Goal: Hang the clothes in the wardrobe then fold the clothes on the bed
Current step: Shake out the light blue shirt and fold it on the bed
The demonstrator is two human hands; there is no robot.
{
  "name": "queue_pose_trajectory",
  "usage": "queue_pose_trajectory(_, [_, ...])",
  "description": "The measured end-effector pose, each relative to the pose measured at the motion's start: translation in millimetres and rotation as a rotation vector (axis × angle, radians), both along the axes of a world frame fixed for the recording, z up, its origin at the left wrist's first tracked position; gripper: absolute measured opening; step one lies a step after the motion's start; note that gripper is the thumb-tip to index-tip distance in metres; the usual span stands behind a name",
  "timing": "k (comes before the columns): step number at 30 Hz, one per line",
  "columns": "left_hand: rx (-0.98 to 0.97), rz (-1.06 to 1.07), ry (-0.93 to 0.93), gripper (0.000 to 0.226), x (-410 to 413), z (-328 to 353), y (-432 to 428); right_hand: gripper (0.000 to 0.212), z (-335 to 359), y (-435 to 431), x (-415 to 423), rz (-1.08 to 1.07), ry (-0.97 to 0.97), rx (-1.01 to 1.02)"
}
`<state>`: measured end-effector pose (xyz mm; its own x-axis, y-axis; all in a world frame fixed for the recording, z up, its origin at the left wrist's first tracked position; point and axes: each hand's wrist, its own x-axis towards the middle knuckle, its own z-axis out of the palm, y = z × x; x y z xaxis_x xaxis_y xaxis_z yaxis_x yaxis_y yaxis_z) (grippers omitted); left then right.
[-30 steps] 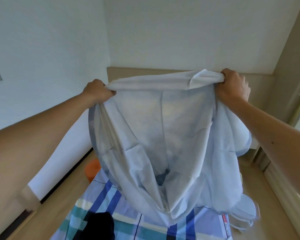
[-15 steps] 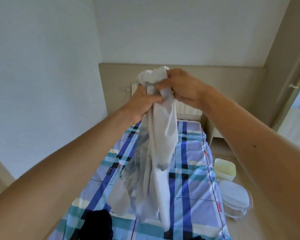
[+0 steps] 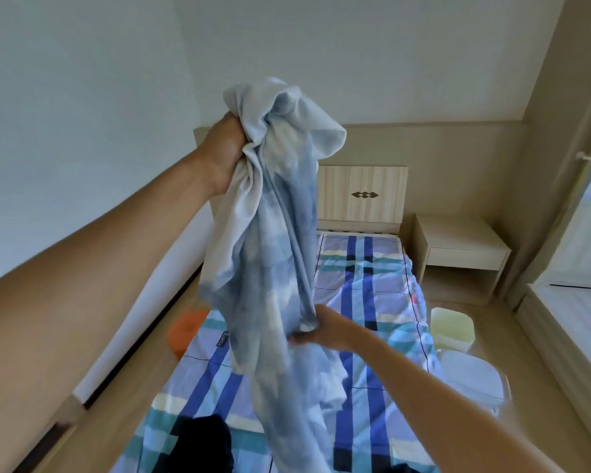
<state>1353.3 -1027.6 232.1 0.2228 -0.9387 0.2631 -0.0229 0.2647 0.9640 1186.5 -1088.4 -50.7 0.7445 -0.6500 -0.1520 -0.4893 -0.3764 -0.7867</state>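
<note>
Because the left hand (image 3: 224,148) is raised high and clenched around the bunched top of the garment (image 3: 270,250), the pale blue cloth hangs down in one long twisted column above the bed (image 3: 382,295) and does not lie on it. This height seems chosen so that the weight of the cloth pulls it straight. The right hand (image 3: 326,331) is lower, about halfway down the hanging cloth, and it grasps a fold there from the side. Its fingers are partly blurred and hidden in the fabric, but they appear curled around it. I judge that this lower hand is looking for an edge or a corner, so the garment can be opened and laid flat for folding. The bottom end of the cloth reaches close to the checked sheet, and I cannot tell if it touches. A dark cloth (image 3: 203,445) lies on the near end of the bed, probably waiting for its turn. No wardrobe is visible, so the step in hand looks like the folding part.
</note>
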Motion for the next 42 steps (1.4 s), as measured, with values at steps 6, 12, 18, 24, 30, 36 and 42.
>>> queue_pose_trajectory(6, [0.116,0.171,-0.341,0.008,54.0,-20.3,5.7,0.01,-17.3,-4.3,0.5,-0.204,-0.101,0.167])
queue_pose_trajectory(12, [0.34,0.377,-0.607,0.017,99.2,-80.2,11.5,0.024,46.9,-4.9,-6.5,-0.251,-0.323,0.31])
queue_pose_trajectory(18, [0.407,0.583,-0.925,0.049,69.9,-116.3,25.7,0.021,125.9,2.9,9.9,-0.393,-0.629,0.538])
queue_pose_trajectory(24, [-0.001,0.213,-0.59,0.087,-24.6,-162.6,79.3,0.014,172.4,0.5,25.9,-0.479,-0.796,0.611])
queue_pose_trajectory(30, [-0.141,0.425,-0.515,0.039,-35.1,-169.5,55.4,0.027,183.1,-7.7,28.4,-0.4,-0.851,0.547])
queue_pose_trajectory(36, [0.202,0.497,0.222,0.022,-15.2,-117.4,10.1,0.062,164.2,-5.1,-29.0,0.033,-0.676,0.273])
queue_pose_trajectory(42, [0.102,0.22,0.621,0.027,-36.7,-88.8,11.8,0.079,147.4,7.7,-78.6,0.085,-0.628,0.228])
